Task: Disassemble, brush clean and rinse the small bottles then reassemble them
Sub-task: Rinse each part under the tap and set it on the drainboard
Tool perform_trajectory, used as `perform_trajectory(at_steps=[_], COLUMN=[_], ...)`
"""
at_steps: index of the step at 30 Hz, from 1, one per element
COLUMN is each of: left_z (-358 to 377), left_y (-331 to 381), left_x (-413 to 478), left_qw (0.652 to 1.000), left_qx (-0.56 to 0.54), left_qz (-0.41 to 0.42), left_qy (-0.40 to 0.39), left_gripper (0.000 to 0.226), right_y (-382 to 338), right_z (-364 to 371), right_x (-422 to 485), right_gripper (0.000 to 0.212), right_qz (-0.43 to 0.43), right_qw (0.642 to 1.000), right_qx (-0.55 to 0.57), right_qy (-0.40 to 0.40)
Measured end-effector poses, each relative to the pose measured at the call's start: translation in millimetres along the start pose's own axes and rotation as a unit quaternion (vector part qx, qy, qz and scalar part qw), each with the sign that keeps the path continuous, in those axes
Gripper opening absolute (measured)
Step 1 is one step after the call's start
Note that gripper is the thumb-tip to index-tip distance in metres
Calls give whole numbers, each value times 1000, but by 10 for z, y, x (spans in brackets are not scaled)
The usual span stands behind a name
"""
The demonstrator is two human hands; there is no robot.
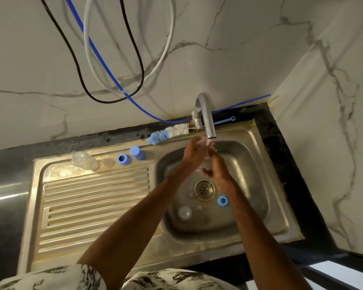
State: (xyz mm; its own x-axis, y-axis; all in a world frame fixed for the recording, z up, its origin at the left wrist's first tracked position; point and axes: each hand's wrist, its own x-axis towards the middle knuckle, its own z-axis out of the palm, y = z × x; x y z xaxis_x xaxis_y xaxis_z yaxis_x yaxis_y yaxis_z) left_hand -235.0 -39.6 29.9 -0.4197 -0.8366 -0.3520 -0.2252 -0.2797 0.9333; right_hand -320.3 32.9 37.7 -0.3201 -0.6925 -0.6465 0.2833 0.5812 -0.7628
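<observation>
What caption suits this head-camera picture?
Left hand and right hand hold a clear bottle under the faucet above the sink.

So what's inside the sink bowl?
A blue ring, a clear round piece and the drain. The left hand and right hand hold a clear bottle under the tap. The arms cover part of the bottom.

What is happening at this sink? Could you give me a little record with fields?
Activity: rinsing a part under the tap
Left hand: grips the upper end of a small clear bottle, which is blurred
Right hand: grips its lower end
On the drainboard: lying clear bottle, blue ring, blue cap
In the basin: second blue ring, clear domed part
Behind the tap: bottle brush
</observation>
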Motion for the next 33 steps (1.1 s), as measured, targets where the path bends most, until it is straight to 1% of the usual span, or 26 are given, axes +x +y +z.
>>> perform_trajectory(at_steps=[1,2,3,4,6,8,9,10,11,12,13,14,15,16,17,18,19,20,21,23,24,25,27,29,31,33], left_z=[-26,-54,-88,-127,-197,-257,-268,-255,-231,-197,-154,-111,-75,-55,-45,-55,-76,-113,-144,-209,-227,-228,-209,-206,-202,-203], left_y=[53,87,121,132,128,98,98,92,115,127,129,127,159,201,236,259,275,294,304,252,227,213,194,181,144,131], left_x=[-11,-26,-32,-24,-24,-26,-40,-46,-64,-72,-72,-52,-36,-11,4,20,20,-10,-55,-129,-156,-173,-174,-143,-96,-53], left_qw=[999,996,991,988,986,980,979,982,986,992,995,997,997,993,985,979,979,983,987,988,987,984,980,984,991,989], left_qx=[-26,-55,-82,-100,-117,-130,-129,-113,-94,-71,-60,-51,-56,-67,-89,-102,-104,-97,-102,-123,-133,-154,-174,-142,-120,-145], left_qz=[20,34,37,34,2,-7,2,11,13,11,7,-12,-48,-98,-142,-167,-172,-152,-122,-76,-67,-58,-25,9,14,-19], left_qy=[-32,-67,-97,-114,-120,-150,-159,-153,-137,-108,-79,-48,-11,25,46,50,43,22,-5,-57,-67,-73,-93,-105,-65,-6], left_gripper=[20,21,21,19,24,23,23,25,30,34,37,40,41,42,41,41,40,41,42,44,44,43,38,34,38,41], right_y=[-17,-34,-57,-89,-143,-171,-185,-172,-157,-148,-134,-99,-47,2,27,-1,-19,-56,-120,-301,-364,-420,-481,-446,-392,-321], right_z=[34,34,-7,-69,-198,-286,-277,-248,-189,-111,-26,46,106,166,203,227,215,198,158,64,2,-53,-178,-230,-142,19], right_x=[1,-3,-8,-14,-24,-25,-18,8,36,62,70,73,77,54,41,30,26,40,56,136,151,155,189,235,245,193], right_gripper=[58,60,62,63,60,54,54,57,59,60,58,52,45,40,40,44,48,50,47,45,50,56,55,55,56,52], right_qz=[-17,-16,7,42,122,165,160,137,96,36,-41,-123,-189,-237,-263,-283,-287,-280,-244,-110,-31,32,117,144,83,-26], right_qw=[999,999,1000,997,976,953,957,972,990,998,990,963,921,870,820,783,762,767,803,917,956,974,984,985,990,985], right_qx=[-21,-14,18,62,153,196,181,135,58,-35,-129,-224,-321,-413,-487,-529,-553,-549,-517,-372,-286,-222,-137,-92,-110,-172], right_qy=[19,30,23,-3,-94,-163,-161,-133,-85,-22,38,82,110,130,147,164,176,178,167,92,52,29,3,-21,-27,13])
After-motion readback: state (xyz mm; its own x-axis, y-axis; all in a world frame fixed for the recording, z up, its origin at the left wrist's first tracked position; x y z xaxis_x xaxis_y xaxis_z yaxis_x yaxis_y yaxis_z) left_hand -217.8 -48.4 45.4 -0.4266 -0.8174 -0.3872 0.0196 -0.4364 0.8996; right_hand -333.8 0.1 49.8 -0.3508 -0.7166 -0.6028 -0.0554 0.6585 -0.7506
